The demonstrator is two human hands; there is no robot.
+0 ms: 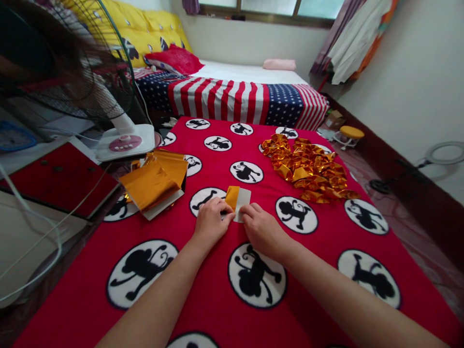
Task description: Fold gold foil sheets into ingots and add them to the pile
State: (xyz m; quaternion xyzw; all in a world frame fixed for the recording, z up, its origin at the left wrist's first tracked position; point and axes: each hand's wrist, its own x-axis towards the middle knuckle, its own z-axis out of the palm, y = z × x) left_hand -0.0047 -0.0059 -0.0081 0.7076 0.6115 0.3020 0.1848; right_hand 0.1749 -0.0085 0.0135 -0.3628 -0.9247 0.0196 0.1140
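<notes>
Left hand and right hand both pinch the gold foil paper, flat on the red monkey-print blanket. Foil sheet stack lies left, folded gold pieces pile right.

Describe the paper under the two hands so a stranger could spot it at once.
Find the red monkey-print blanket. Near its middle, the left hand and right hand hold a small sheet. Unlike the gold stack on its left and the crumpled gold pile on its right, it is half gold, half white.
</notes>
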